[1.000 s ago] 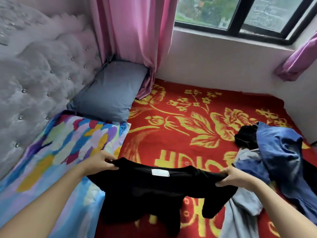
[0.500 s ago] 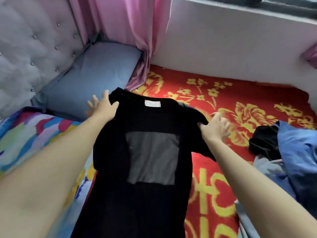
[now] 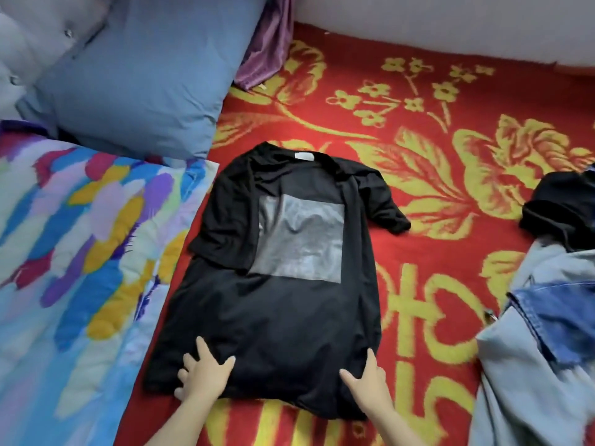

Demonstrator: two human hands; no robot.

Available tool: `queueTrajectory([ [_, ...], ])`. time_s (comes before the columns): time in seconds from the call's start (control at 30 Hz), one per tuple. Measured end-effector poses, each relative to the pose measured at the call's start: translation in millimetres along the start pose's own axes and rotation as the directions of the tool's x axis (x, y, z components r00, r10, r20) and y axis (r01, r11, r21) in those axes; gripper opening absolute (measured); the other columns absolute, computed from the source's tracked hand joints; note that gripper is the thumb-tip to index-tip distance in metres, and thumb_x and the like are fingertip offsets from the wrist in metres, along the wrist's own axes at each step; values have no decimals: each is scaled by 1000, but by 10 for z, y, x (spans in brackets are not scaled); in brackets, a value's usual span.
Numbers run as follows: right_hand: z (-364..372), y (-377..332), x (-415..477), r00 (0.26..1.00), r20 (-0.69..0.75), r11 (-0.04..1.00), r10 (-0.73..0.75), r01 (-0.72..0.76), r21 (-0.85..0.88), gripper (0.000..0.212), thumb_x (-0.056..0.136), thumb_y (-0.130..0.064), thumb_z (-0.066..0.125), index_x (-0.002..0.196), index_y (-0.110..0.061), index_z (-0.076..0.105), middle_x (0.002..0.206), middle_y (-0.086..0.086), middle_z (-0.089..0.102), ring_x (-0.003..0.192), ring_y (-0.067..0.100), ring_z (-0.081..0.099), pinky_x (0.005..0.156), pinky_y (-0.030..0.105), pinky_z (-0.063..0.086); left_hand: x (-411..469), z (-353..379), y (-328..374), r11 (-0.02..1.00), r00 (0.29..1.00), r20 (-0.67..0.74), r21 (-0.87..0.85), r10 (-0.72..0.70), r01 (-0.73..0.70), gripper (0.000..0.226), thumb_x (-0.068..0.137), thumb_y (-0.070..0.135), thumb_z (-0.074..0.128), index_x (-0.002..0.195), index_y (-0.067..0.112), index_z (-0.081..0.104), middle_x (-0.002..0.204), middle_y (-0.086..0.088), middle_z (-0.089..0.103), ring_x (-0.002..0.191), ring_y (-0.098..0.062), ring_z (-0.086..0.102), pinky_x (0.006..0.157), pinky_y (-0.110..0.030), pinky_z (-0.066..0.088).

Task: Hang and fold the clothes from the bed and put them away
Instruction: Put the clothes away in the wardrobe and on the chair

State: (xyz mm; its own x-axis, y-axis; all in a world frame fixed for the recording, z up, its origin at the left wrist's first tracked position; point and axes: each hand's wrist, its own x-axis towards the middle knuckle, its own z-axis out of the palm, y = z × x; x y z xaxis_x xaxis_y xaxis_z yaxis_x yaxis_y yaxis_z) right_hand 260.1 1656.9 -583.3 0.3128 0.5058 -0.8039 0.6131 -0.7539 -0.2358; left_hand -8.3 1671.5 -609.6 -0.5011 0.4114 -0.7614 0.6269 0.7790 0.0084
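Head cam: we've got the black cotton t-shirt with the grey square print (image 3: 273, 317) laid flat on the red bed blanket with yellow flowers (image 3: 434, 284), between the multicoloured patchy quilt (image 3: 80, 236) and the heap of pale blue denim clothes (image 3: 531, 365). Our left hand (image 3: 204, 370) and right hand (image 3: 367, 379) lie flat on its bottom hem, fingers spread, gripping nothing. We'd call this the start of folding: the sleeve on our left lies over the chest and the other sticks out, so next we'd fold that one in and bring the hem up.
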Motion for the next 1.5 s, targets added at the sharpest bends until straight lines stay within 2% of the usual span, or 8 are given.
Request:
queueTrajectory([
  [0.27, 46, -20, 150, 980, -164, 986, 110, -86, 146, 83, 90, -34, 59, 149, -10, 7, 144, 18, 30, 124, 36, 44, 103, 46, 36, 194, -94, -196, 999, 970, -240, 10, 44, -43, 69, 94, 43, 47, 150, 20, 13, 156, -14, 9, 140, -34, 13, 108, -49, 24],
  [0.4, 78, 12, 259, 969, -207, 988, 133, -112, 108, 58, 89, -26, 59, 136, -5, 31, 132, 17, 47, 119, 34, 49, 103, 50, 36, 342, -119, -310, 998, 965, -260, -31, 41, -51, 66, 97, 37, 45, 151, 20, 11, 157, -12, 7, 141, -33, 13, 109, -50, 23],
  [0.53, 163, 115, 318, 965, -230, 989, 127, -106, 104, 44, 89, -12, 51, 129, -7, 33, 115, 15, 60, 106, 34, 56, 99, 48, 39, 456, -139, -452, 999, 940, -341, -35, 20, -34, 59, 97, 31, 45, 148, 17, 19, 152, -14, 22, 135, -36, 23, 104, -51, 27],
  [0.9, 186, 286, 168, 944, -319, 986, 90, -39, 163, 23, 82, 6, 32, 99, -4, 45, 98, 16, 56, 77, 30, 48, 63, 33, 37, 508, -209, -750, 996, 922, -388, -83, -17, -16, 30, 91, 21, 48, 113, 3, 57, 121, -23, 54, 119, -35, 36, 94, -44, 31],
  [1.03, 51, 424, 28, 908, -404, 984, 114, -48, 169, 36, 83, 5, 35, 114, -4, 53, 110, 19, 59, 80, 30, 45, 67, 33, 35, 448, -221, -874, 899, 905, -426, -396, 1, -188, 22, 91, 10, 49, 105, -4, 58, 108, -27, 61, 102, -43, 54, 76, -39, 38],
  [1.17, -63, 606, -152, 878, -465, 986, 118, -46, 162, 24, 82, 5, 36, 96, -8, 51, 100, 20, 58, 78, 33, 46, 66, 34, 37, 318, -206, -1033, 789, 882, -463, -572, -86, -223, 10, 87, 12, 60, 91, 4, 60, 99, -22, 64, 87, -35, 56, 73, -35, 39],
  [1.37, -12, 1044, -368, 878, -434, 980, 200, -188, 70, 35, 84, -1, 43, 117, -3, 55, 114, 23, 59, 103, 40, 56, 78, 37, 41, 58, -39, -1567, 812, 895, -432, -559, -113, -167, 13, 85, 15, 66, 92, 5, 60, 96, -21, 64, 82, -34, 54, 71, -36, 40],
  [1.5, 218, 1429, -532, 914, -330, 927, 235, -313, -207, 34, 88, -5, 42, 118, -6, 57, 118, 17, 61, 108, 34, 57, 83, 36, 45, -188, 238, -1993, 912, 939, -329, -409, -103, -44, 12, 90, 17, 60, 89, 6, 57, 93, -22, 63, 80, -35, 52, 73, -39, 41],
])
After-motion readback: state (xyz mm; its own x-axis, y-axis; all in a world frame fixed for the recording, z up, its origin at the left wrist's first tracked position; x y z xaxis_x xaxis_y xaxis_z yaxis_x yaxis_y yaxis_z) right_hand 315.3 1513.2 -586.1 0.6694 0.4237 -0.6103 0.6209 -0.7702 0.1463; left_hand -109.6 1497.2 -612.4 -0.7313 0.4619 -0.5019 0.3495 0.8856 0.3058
